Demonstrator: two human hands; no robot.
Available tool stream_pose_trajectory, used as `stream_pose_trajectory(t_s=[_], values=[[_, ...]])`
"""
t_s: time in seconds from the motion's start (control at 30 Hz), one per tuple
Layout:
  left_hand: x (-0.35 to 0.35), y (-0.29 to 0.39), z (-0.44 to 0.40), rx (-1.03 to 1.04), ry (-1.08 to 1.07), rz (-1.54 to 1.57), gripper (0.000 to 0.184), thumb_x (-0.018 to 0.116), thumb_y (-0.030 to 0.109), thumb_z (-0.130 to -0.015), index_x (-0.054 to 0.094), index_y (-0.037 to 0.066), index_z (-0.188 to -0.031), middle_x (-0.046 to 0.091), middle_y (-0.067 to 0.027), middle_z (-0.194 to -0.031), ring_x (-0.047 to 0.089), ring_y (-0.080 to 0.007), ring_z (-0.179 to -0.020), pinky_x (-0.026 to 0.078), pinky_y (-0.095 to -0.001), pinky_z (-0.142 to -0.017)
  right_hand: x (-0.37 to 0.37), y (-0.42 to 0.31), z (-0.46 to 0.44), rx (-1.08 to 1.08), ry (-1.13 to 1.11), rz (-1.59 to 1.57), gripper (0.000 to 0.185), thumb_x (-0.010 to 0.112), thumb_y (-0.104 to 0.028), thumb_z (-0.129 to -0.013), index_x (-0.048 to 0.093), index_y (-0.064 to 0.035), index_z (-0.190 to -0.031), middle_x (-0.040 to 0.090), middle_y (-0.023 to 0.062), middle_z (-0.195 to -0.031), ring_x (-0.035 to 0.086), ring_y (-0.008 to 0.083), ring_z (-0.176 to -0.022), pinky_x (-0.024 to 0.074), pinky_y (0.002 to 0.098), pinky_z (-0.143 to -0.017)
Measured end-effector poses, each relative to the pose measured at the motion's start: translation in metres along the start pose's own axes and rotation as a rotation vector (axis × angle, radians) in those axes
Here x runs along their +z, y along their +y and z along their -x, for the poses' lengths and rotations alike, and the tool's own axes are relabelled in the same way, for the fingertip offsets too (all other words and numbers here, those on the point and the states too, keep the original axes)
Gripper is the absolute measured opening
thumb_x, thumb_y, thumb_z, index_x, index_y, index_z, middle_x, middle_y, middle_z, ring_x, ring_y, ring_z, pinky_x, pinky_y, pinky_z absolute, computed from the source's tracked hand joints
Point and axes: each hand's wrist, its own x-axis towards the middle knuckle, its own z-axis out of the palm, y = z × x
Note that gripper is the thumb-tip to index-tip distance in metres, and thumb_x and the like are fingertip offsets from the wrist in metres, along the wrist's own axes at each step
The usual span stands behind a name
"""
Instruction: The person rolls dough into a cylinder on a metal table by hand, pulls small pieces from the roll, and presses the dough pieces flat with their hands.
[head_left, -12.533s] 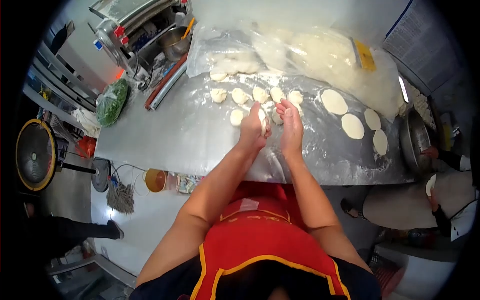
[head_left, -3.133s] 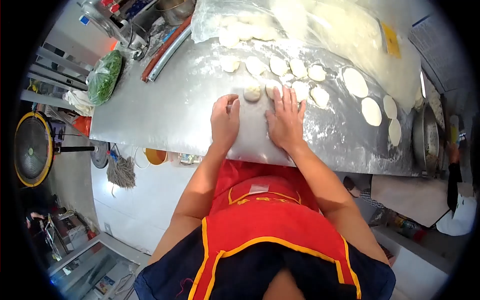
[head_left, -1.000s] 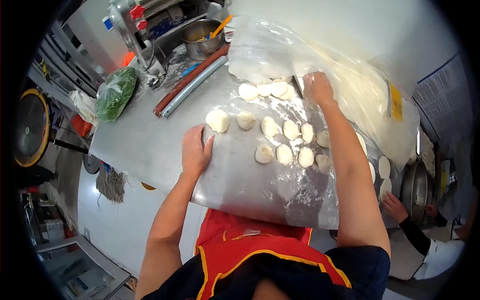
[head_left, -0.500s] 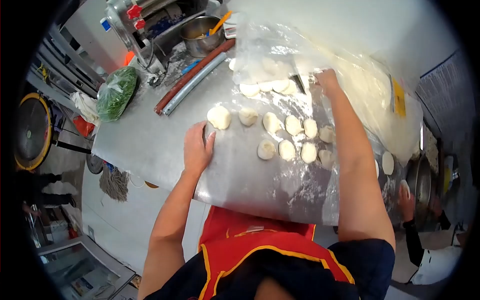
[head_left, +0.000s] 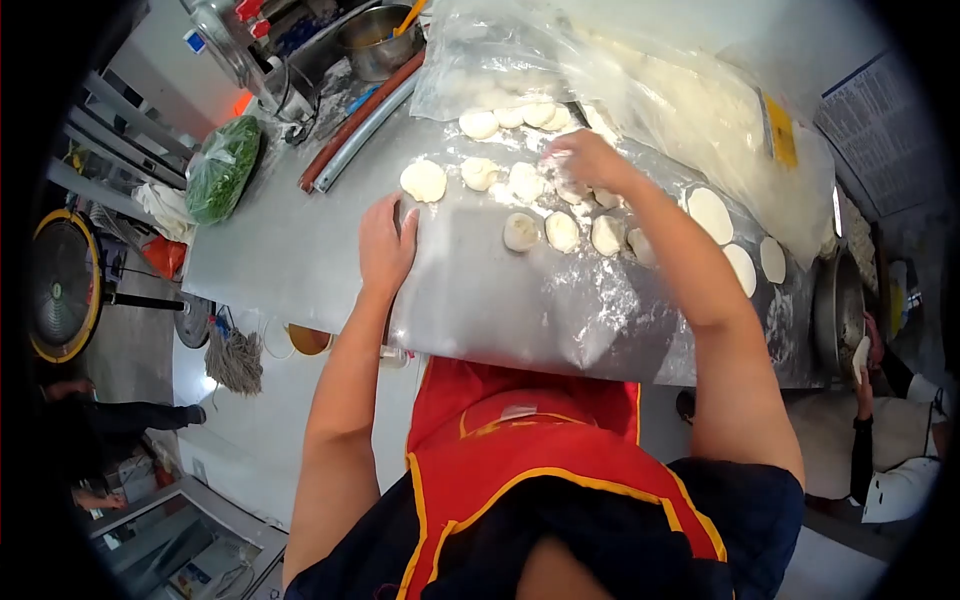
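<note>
My left hand [head_left: 387, 243] rests on the metal table with its fingers extended and thumb apart, holding nothing. Just beyond its fingertips lies a flattened round of dough [head_left: 423, 181]. Over the upper row of dough pieces hovers my right hand [head_left: 592, 166], its fingers pointing down and smeared by motion. White flour blurs beneath those fingers, near a floured dough piece [head_left: 526, 182]; whether they grip anything is unclear. Closer to me is a second row, including one dough piece [head_left: 562, 232]. My right forearm partly covers that row's right end.
Clear plastic sheeting [head_left: 500, 60] partly covers more dough at the back. Flat dough discs [head_left: 710, 215] lie to the right. A red rod [head_left: 350, 130], a grey rod [head_left: 365, 138] and a bag of greens [head_left: 224, 170] sit left. A co-worker's hand [head_left: 863, 395] is far right.
My right hand has moved from beside the plastic sheeting toward me and left, over the dough pieces. More flour whitens the upper row. My left hand stays by the dough round; the view has shifted.
</note>
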Motion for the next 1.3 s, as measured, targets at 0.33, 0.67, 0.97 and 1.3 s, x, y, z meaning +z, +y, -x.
stream_pose_trajectory(t_s=[0.33, 0.67, 0.97, 1.3], values=[[0.01, -0.003, -0.001, -0.014, -0.016, -0.016, 0.037, 0.063, 0.024, -0.09, 0.057, 0.002, -0.119, 0.06, -0.0175, -0.115, 0.054, -0.0348, -0.109, 0.041, -0.0435, -0.096, -0.01, 0.074, 0.065, 0.162, 0.305, 0.155, 0.02, 0.065, -0.001, -0.076, 0.068, -0.0032, -0.095, 0.069, 0.0139, -0.085, 0.067, 0.02, -0.07, 0.0529, 0.0327, -0.066], [0.009, 0.001, -0.001, 0.038, 0.02, -0.071, 0.033, 0.064, 0.023, -0.089, 0.059, 0.003, -0.115, 0.061, -0.0166, -0.113, 0.054, -0.0344, -0.109, 0.041, -0.043, -0.096, 0.023, -0.04, -0.024, 0.307, 0.12, -0.372, 0.03, 0.053, 0.009, -0.079, 0.069, -0.0035, -0.101, 0.068, 0.0083, -0.096, 0.065, 0.0173, -0.087, 0.0528, 0.0329, -0.076], [0.008, -0.002, -0.003, 0.009, -0.002, -0.009, 0.032, 0.063, 0.024, -0.089, 0.058, 0.004, -0.114, 0.06, -0.015, -0.116, 0.054, -0.0331, -0.11, 0.041, -0.0427, -0.096, 0.042, -0.04, -0.022, 0.164, 0.054, -0.126, 0.04, 0.058, 0.005, -0.072, 0.068, -0.0041, -0.11, 0.067, 0.0211, -0.103, 0.065, 0.0347, -0.093, 0.0515, 0.0377, -0.084], [0.006, -0.003, 0.001, 0.014, -0.032, -0.008, 0.031, 0.063, 0.021, -0.088, 0.059, 0.002, -0.113, 0.059, -0.017, -0.116, 0.054, -0.0346, -0.11, 0.042, -0.0431, -0.095, 0.006, -0.044, 0.099, 0.211, -0.018, 0.109, 0.049, 0.051, 0.011, -0.073, 0.065, -0.0065, -0.116, 0.067, 0.0168, -0.113, 0.063, 0.0276, -0.106, 0.0479, 0.0342, -0.091]])
